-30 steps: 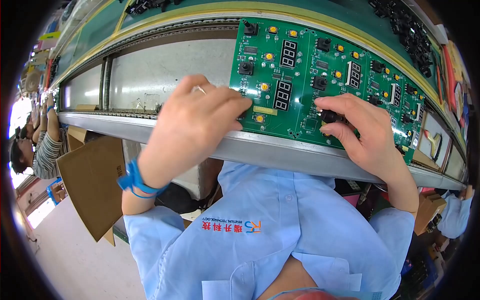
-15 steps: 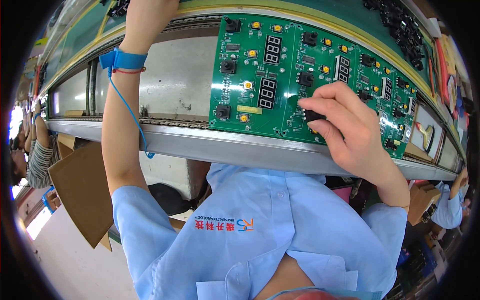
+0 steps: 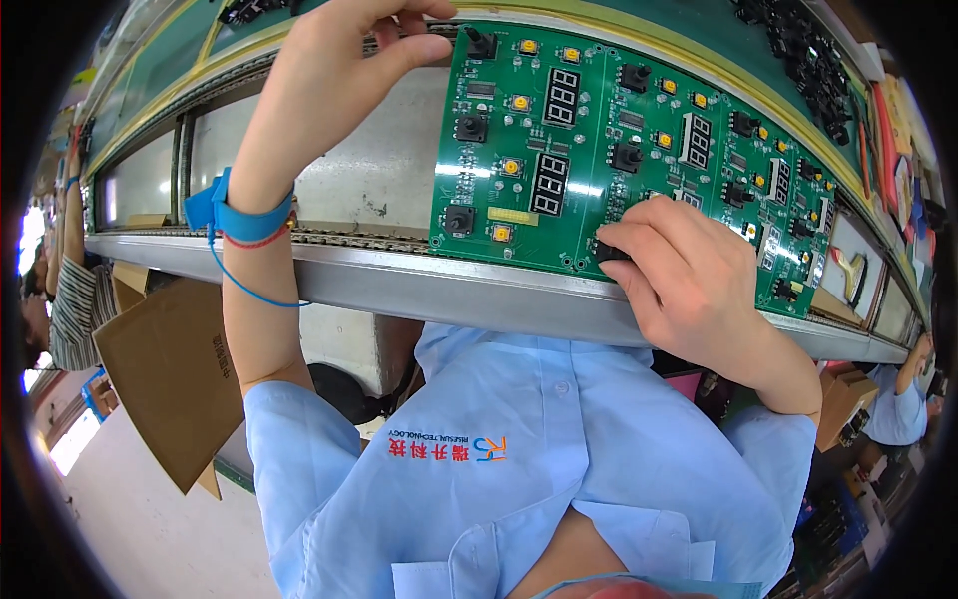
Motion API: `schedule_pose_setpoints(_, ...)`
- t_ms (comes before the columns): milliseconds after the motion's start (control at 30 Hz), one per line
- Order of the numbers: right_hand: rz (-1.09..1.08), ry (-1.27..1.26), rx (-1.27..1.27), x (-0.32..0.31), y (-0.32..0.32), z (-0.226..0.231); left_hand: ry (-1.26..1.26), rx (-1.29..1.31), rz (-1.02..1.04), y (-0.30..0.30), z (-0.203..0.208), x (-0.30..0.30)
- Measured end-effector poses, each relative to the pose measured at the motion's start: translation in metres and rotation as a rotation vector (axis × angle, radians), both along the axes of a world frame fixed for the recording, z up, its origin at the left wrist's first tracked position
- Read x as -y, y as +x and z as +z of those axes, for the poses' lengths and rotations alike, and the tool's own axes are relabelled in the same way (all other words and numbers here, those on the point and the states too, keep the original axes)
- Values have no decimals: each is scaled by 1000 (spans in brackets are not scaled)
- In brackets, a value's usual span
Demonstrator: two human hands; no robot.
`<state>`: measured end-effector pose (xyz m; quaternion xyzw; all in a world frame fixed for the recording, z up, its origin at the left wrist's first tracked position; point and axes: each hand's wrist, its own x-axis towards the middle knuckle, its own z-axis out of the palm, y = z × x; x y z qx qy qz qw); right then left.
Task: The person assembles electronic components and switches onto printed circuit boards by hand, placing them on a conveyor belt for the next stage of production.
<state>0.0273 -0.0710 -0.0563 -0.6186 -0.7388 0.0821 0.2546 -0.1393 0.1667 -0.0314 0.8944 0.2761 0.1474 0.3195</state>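
Observation:
A long green circuit board panel (image 3: 584,215) lies along the conveyor, carrying black digit displays (image 3: 562,97), yellow-topped push buttons (image 3: 520,103) and black knobbed components (image 3: 471,127). My right hand (image 3: 694,275) is closed in a pinch on a black knobbed component (image 3: 607,250) at the panel's near edge. The fingers partly cover this part and the board around it. My left hand (image 3: 334,75), with a blue wrist strap (image 3: 244,222) and cord, hovers by the panel's far left corner. Its thumb and fingers are apart, near the corner component (image 3: 480,44).
A metal conveyor rail (image 3: 479,285) runs along the near side. Loose black components are piled at the far right (image 3: 798,65) and far left (image 3: 254,8). A cardboard box flap (image 3: 170,379) stands at the lower left. Other people's arms show at both sides.
My left hand has come down into view beside the panel's corner. My right hand, still holding the black component, has moved slightly left and nearer. The panel has shifted slightly right.

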Motion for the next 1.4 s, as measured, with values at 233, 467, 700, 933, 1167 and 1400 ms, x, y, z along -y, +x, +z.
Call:
schedule_pose_setpoints(233, -3, 27, 75, 1, 2, -7, -49, 8, -72, 10, -3, 7)
schedule_pose_setpoints(467, 26, -23, 23, 2, 6, -2, 279, 57, -199, 13, -39, 1)
schedule_pose_setpoints(700, 31, 45, 9, 0, 8, -3, 579, 51, -267, 22, -36, 5)
schedule_pose_setpoints(933, 242, 282, 11, 5, 3, -1, 231, 79, 22, -3, -26, -13)
schedule_pose_setpoints(1167, 403, 393, 22, 7, -25, -23, -52, -92, -118, -5, -36, -6)
schedule_pose_setpoints(1400, 305, 353, 112, -9, -51, -39, -151, -12, -205, -4, -51, 0)
